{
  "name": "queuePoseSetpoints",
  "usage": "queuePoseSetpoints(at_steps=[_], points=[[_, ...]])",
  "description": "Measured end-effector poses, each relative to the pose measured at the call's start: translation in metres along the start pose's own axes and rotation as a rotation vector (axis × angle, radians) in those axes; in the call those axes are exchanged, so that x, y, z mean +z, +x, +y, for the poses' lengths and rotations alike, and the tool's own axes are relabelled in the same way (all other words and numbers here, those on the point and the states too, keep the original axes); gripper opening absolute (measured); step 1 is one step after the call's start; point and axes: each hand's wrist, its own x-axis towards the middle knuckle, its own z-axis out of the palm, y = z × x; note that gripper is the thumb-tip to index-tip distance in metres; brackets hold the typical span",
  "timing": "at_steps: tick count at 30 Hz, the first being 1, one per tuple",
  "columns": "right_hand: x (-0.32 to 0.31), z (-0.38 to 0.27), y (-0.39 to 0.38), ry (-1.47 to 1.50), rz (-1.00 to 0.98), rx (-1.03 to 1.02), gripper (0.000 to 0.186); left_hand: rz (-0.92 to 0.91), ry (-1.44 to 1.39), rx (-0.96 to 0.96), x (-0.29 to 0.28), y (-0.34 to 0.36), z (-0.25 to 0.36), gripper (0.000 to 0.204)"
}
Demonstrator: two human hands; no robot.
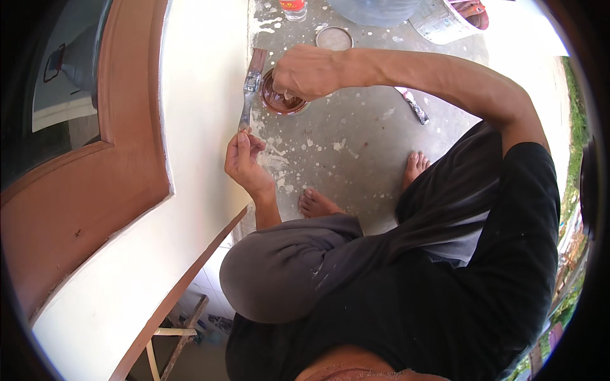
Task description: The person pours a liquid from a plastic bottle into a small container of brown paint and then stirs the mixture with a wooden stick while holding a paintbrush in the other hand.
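My left hand (pixel 246 162) pinches the handle end of a paintbrush (pixel 248 98) near the wall. The brush points away from me, its bristles coated brown and its metal band smeared with paint. Just right of the brush, an open can of brown paint (pixel 279 106) stands on the floor. Over the can's mouth is my right hand (pixel 305 71), its fingers closed and turned down toward the paint. What those fingers hold, if anything, is hidden beneath the hand. Beyond the can lies a round lid (pixel 335 39).
A second brush (pixel 412 105) with a dark-stained end lies right of my right hand. Behind stand a clear bottle (pixel 294 10), a large translucent container (pixel 375 9) and a paint-spattered white bucket (pixel 438 25). The white wall (pixel 203 114) with a brown window frame (pixel 136 127) borders my left.
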Motion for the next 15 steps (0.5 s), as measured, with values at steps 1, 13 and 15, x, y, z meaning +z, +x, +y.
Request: queuePoseSetpoints(at_steps=[1,13,15], points=[[0.011,0.005,-0.002,0.001,0.075,-0.011,0.009,-0.003,-0.006,-0.002,0.001,-0.001,0.0,0.02],[0.009,0.002,-0.005,-0.005,0.118,0.031,0.008,0.004,-0.02,-0.009,0.002,0.001,-0.001,0.022],[0.007,0.004,-0.004,-0.097,0.116,-0.041,0.007,-0.002,-0.013,-0.006,-0.002,0.002,0.0,0.023]])
